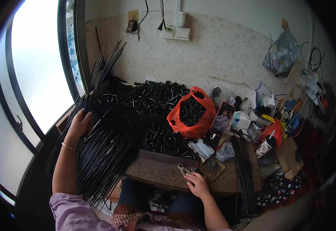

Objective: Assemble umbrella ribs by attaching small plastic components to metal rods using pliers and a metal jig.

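My left hand (82, 122) is raised at the left, its fingers closed round part of a large bundle of thin black rods (110, 158). Some rods stick up past the hand toward the window, while the rest slant down over the table's left side. On the table's front edge my right hand (198, 185) lies over a pair of metal pliers (183, 169). Its fingers close on the handles, which are mostly hidden, and the jaws point away from me. Small black tubular parts (148, 100) are heaped behind.
A red plastic bag (210, 102) full of black parts stands on the heap. Right of it are a phone (222, 118), a blue packet (202, 149), a small tray (213, 169) and clutter. More black rods (245, 177) hang over the front edge. A patterned cup (265, 146) stands at right.
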`<state>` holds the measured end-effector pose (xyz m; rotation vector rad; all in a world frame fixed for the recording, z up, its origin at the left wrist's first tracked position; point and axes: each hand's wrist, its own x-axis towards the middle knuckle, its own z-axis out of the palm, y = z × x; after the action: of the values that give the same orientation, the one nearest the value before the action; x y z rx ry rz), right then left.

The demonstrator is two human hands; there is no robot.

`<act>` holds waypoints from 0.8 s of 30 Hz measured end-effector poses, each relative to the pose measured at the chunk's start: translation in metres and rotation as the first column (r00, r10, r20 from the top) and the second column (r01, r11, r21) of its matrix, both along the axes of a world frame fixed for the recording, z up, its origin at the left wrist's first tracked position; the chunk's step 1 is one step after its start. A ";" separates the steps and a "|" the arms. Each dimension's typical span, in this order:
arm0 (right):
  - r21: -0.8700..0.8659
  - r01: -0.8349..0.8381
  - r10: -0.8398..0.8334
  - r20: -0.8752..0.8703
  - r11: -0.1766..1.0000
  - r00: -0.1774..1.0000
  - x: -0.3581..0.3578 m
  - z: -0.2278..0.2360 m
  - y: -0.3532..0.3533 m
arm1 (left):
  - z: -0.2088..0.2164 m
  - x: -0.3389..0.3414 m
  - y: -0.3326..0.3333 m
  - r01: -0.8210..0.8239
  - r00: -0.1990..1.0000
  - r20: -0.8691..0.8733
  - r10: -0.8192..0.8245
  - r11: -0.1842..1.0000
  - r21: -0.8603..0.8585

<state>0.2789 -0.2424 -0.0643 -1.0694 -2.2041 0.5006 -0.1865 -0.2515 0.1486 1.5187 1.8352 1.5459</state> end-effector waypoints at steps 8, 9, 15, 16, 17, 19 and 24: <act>-0.015 0.046 -0.045 0.058 0.999 0.997 0.001 0.005 -0.004 | 0.035 0.140 0.070 0.173 0.900 0.310 -0.306 0.904 0.390; -0.005 0.053 -0.052 0.085 0.999 0.995 0.002 0.007 -0.005 | 0.020 0.148 0.082 0.091 0.944 0.256 -0.206 0.912 0.400; 0.236 0.088 -0.128 0.162 0.968 0.978 0.000 0.025 -0.020 | -0.048 0.209 0.075 0.114 0.922 0.268 -0.280 0.857 0.503; 0.320 0.065 -0.111 0.126 0.945 0.986 -0.009 0.037 -0.028 | -0.062 0.213 0.071 0.210 0.835 0.411 -0.366 0.902 0.377; 0.287 0.021 -0.024 0.007 0.958 1.000 -0.028 0.057 -0.034 | -0.070 0.213 0.064 0.206 0.895 0.300 -0.330 0.903 0.377; 0.278 -0.017 0.071 -0.186 0.960 0.980 -0.058 0.076 -0.041 | -0.078 0.222 0.055 0.222 0.922 0.202 -0.330 0.879 0.422; 0.371 0.204 -0.098 -0.285 0.906 0.953 -0.121 0.086 -0.044 | -0.046 0.246 0.031 0.498 0.451 0.628 -0.634 0.763 0.413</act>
<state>0.1583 -0.2867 0.0213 -0.8888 -1.8642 0.1041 0.0597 -0.2210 0.1023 1.0958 0.6203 1.6145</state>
